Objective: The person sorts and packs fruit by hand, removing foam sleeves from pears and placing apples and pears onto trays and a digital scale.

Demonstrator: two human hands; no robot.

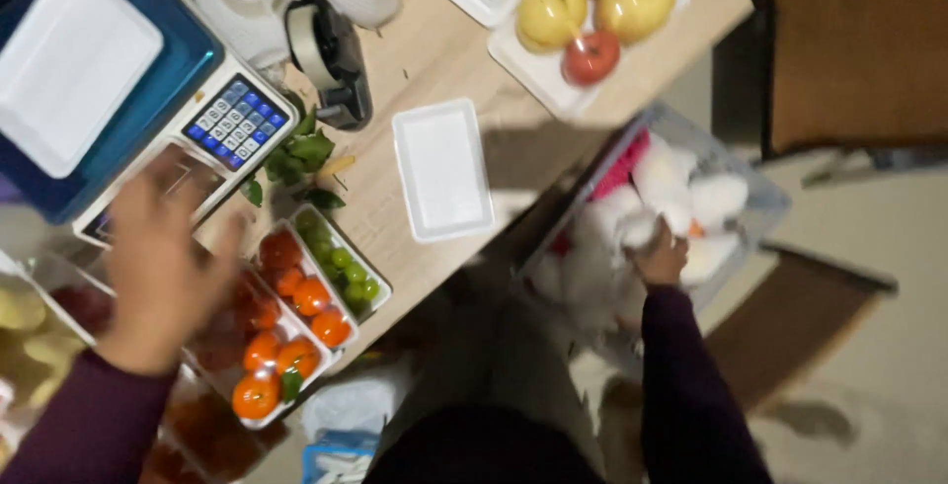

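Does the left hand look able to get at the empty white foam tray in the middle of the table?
Probably yes. The left hand hovers over the oranges, and only bare table lies between it and the empty foam tray.

long dark plum sleeves down to both wrists, left hand (163, 267) and right hand (660, 259) bare

I log soft white foam fruit nets (681, 188), heaped loosely inside a clear plastic bin (760, 209) beside the table.
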